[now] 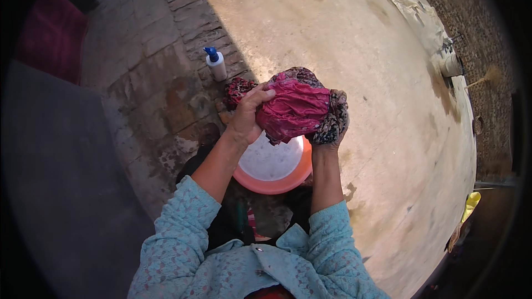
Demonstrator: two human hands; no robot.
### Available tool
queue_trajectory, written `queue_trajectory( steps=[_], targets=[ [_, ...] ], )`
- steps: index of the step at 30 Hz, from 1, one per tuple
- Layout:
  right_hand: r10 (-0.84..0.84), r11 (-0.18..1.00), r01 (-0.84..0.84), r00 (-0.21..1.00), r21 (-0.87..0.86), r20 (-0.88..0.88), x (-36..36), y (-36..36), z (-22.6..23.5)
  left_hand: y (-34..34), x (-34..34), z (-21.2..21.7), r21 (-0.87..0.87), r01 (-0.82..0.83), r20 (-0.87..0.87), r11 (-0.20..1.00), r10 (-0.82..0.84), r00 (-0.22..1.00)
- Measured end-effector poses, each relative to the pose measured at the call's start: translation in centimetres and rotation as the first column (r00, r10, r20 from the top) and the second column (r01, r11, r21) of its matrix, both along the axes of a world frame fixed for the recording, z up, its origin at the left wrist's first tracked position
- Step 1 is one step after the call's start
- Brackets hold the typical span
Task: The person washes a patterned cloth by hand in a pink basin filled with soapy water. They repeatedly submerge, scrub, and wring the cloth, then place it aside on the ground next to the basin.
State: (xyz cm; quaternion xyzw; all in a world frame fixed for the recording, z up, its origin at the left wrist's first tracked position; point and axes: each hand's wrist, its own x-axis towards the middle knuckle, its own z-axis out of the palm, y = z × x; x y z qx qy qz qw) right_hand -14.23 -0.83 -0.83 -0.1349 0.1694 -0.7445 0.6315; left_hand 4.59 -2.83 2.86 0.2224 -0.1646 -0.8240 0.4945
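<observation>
Both my hands hold up a bunched, wet-looking piece of cloth (293, 108), bright pink with dark flowered parts. My left hand (247, 112) grips its left side, the thumb lying over the pink part. At the other side my right hand (332, 138) is mostly hidden behind the dark flowered folds, closed on them. Below the cloth stands an orange basin (263, 186) holding whitish, sudsy water (271, 160). The cloth covers the basin's far rim. A red flowered bunch of fabric (238, 89) shows beyond my left hand; whether it joins the held cloth I cannot tell.
A white bottle with a blue pump top (216, 65) stands on the brick paving (172, 88) beyond the basin. Sunlit concrete (399, 133) stretches to the right. A dark grey surface (61, 160) borders the left, and something yellow (471, 205) lies at the far right.
</observation>
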Motion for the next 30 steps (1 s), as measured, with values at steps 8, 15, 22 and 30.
queue_trajectory(
  steps=[8,15,22,30],
  targets=[
    [-0.154,0.988,0.153,0.984,-0.021,-0.093,-0.4,0.2,3.5,1.8,-3.0,-1.1,0.309,0.187,0.19,0.933,-0.253,0.949],
    [-0.19,0.96,-0.136,0.325,-0.245,-0.926,7.5,7.2,6.5,1.1,-1.6,-1.2,0.358,0.261,-0.109,0.897,-0.238,0.965],
    [-0.41,0.893,0.157,-0.101,-0.421,-0.907,4.2,3.3,5.6,2.2,-3.5,-1.0,-0.025,0.01,-0.063,1.0,-0.012,0.998],
    [-0.323,0.946,0.003,-0.12,-0.325,-0.939,8.1,5.7,4.5,0.3,-2.4,-1.6,-0.053,-0.183,0.242,0.982,0.19,0.951]
  ],
)
